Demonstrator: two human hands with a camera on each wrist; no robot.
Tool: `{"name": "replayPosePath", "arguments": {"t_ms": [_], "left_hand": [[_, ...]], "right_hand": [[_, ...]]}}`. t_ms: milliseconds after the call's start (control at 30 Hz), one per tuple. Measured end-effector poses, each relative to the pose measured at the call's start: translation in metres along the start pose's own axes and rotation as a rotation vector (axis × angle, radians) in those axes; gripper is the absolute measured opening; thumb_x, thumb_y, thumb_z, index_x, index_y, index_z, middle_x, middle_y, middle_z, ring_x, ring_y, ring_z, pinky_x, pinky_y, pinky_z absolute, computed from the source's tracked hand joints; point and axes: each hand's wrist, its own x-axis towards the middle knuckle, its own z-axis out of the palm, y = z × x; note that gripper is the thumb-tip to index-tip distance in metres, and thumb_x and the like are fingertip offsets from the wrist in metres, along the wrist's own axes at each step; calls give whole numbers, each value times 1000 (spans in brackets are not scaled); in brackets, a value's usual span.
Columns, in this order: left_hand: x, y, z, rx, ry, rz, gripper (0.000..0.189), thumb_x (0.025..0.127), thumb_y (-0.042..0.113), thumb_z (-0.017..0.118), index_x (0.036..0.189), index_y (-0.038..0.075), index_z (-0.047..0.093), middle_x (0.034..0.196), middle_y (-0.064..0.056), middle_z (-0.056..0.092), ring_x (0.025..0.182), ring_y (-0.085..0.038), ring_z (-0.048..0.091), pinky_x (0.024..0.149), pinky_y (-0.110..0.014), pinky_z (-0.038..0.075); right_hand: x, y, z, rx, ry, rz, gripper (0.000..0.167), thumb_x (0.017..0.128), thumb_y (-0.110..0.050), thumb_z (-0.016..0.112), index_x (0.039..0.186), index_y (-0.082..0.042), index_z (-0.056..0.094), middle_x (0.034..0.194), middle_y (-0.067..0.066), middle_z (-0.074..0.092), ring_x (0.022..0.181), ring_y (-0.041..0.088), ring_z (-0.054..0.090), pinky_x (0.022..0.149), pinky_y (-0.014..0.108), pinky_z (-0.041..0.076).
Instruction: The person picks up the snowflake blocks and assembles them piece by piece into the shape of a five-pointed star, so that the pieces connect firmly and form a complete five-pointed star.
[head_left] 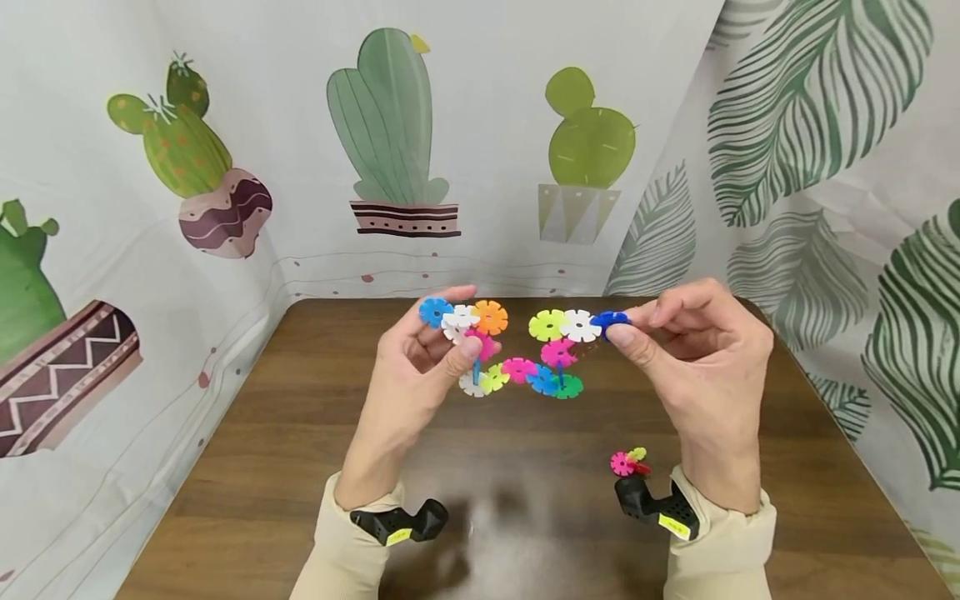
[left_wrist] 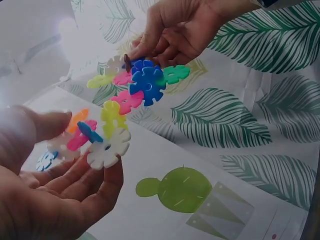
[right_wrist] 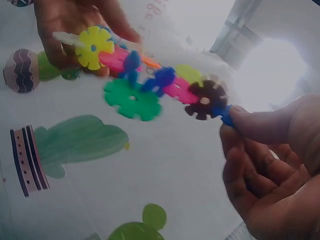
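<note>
Both hands hold up a structure of joined plastic snowflake discs, with a pink disc (head_left: 518,371) in the middle of its lower row. My left hand (head_left: 412,362) grips the left end, its thumb by another pink disc and its fingers behind a white disc (head_left: 459,318) and a light blue disc (head_left: 435,312). At the right end, my right hand (head_left: 708,367) pinches a dark blue disc (head_left: 609,322) between thumb and fingers. A brown disc (right_wrist: 205,100) sits beside that pinch in the right wrist view. A green disc (right_wrist: 133,99) hangs from the structure's lower side.
On the brown wooden table (head_left: 277,467), near my right wrist, lies a small cluster of discs, with a pink loose disc (head_left: 622,463), a yellow-green one and a red one. A cloth backdrop (head_left: 487,150) printed with cacti and leaves stands behind and beside the table.
</note>
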Motion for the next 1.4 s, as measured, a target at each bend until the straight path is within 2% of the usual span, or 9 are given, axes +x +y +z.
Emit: {"name": "replayPosePath", "arguments": {"t_ms": [133,367,600,867,967,1033,1167,1300,1400], "left_hand": [[0,1,0,-44,52,40,46,99,9,78,141,4,62,121,-7,80,102,-26,83,92,-36,66],[-5,4,-2,-37,76,52,49,96,10,81,141,3,63,122,-7,81,103,-28,83,93,-37,66],[-4,5,-5,0,96,74,51,95,10,82,141,3,64,119,-6,82,102,-26,83,96,-37,64],[-2,7,-8,-31,109,117,50,94,12,81,140,1,64,119,-6,82,103,-25,83,96,-37,64],[-2,9,-8,-36,115,120,50,94,9,81,140,2,64,119,-7,82,102,-24,83,96,-38,64],[-2,10,-9,-38,117,124,51,94,10,82,141,1,64,119,-7,82,101,-24,84,96,-37,64],[-2,11,-11,-35,108,118,52,94,9,82,141,0,63,119,-7,82,100,-24,84,97,-36,64],[-1,10,-9,-24,100,102,49,95,9,81,140,2,64,115,-6,83,100,-24,84,95,-37,65],[-1,7,-6,-28,99,92,48,95,8,80,140,1,64,114,-6,84,100,-26,84,95,-37,65]], "right_hand": [[2,-3,-7,-85,-101,45,33,72,31,77,97,18,60,85,10,79,76,18,78,74,23,65],[2,-3,-10,-141,-223,111,34,79,29,74,106,18,57,92,10,77,80,18,72,77,22,65],[0,-4,-14,-111,-233,88,33,83,26,72,112,17,58,97,14,77,83,21,75,75,23,64],[-16,9,-41,13,-131,77,33,83,33,61,111,16,58,98,20,79,83,27,78,79,29,66],[-30,32,-63,-3,-125,85,30,84,33,61,110,18,57,100,20,79,85,26,78,79,29,66],[-50,51,-81,-44,-117,126,28,85,33,61,109,21,56,101,17,80,87,23,78,80,28,66],[-108,83,-115,-246,-112,316,26,87,29,66,109,18,57,102,7,80,92,12,77,81,21,63],[-143,95,-136,-478,-217,417,31,87,21,74,113,7,63,108,12,75,96,10,72,85,17,59],[-151,94,-145,-527,-294,424,37,86,20,76,115,2,65,112,21,71,101,16,71,88,20,56]]}}
